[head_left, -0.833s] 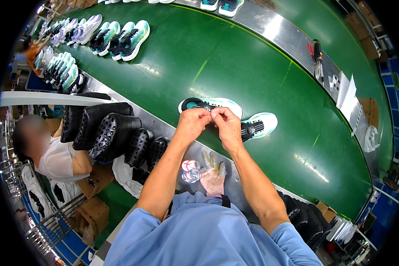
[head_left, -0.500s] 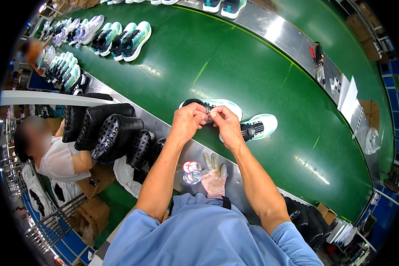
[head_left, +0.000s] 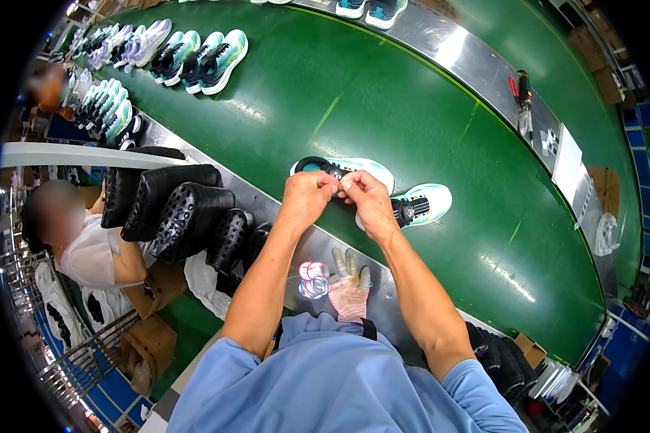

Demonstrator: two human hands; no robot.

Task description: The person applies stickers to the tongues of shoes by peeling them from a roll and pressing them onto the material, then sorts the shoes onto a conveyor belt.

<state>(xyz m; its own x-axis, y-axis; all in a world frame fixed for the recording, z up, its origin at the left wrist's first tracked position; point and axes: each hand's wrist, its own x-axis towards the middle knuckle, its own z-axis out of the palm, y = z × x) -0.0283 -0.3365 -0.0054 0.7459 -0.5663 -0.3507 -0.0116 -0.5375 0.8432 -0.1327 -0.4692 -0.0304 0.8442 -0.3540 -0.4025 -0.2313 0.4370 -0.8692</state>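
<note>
Overhead, from the head view, the left hand point(head_left: 307, 193) and right hand point(head_left: 368, 200) meet fingertip to fingertip, both pinched shut on something small at the top of a white-and-teal sneaker point(head_left: 343, 170). That sneaker lies on the green conveyor belt point(head_left: 383, 101), beside a 2nd sneaker point(head_left: 419, 206).

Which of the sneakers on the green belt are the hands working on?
The white and teal sneaker right under both hands, the left one of the near pair. Its mate lies untouched to the right; the other pairs sit far up the belt.
</note>
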